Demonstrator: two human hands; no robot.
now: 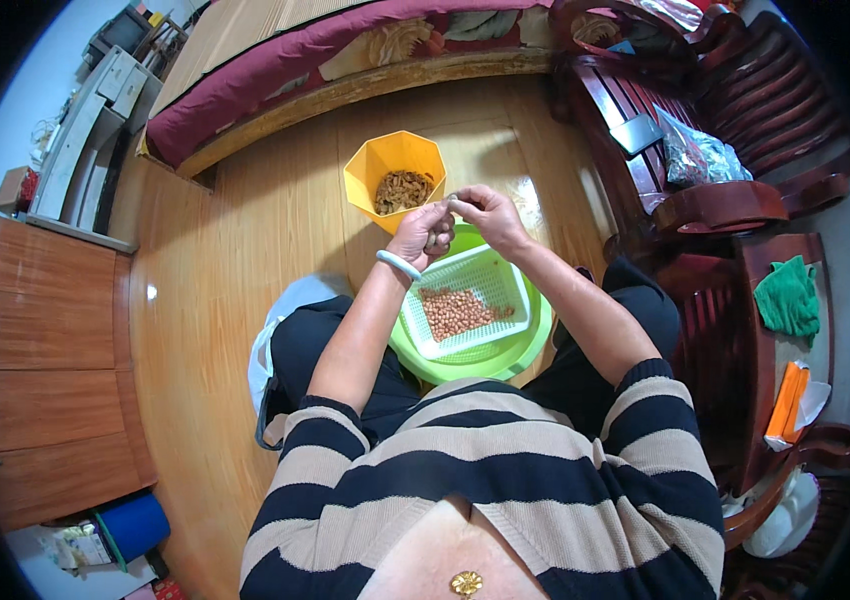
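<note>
My left hand (423,234), with a pale bangle (398,264) at its wrist, is curled around what look like unshelled peanuts. My right hand (490,214) meets its fingertips in a pinch on a small peanut (453,199), partly hidden by the fingers. Below both hands, a white plastic basket (419,335) holds many reddish shelled peanuts (457,313). It rests in a green basin (535,345) between my legs. Just beyond my left hand stands a yellow octagonal bin (363,165) with brown peanut shells (404,190) inside.
A bed (365,85) with a wooden frame spans the far side. Dark wooden seats (725,205) line the right, bearing a green cloth (788,297), an orange packet (788,402) and a plastic bag (700,155). Wooden cabinets (40,350) are on the left. A whitish bag (263,360) lies by my left leg.
</note>
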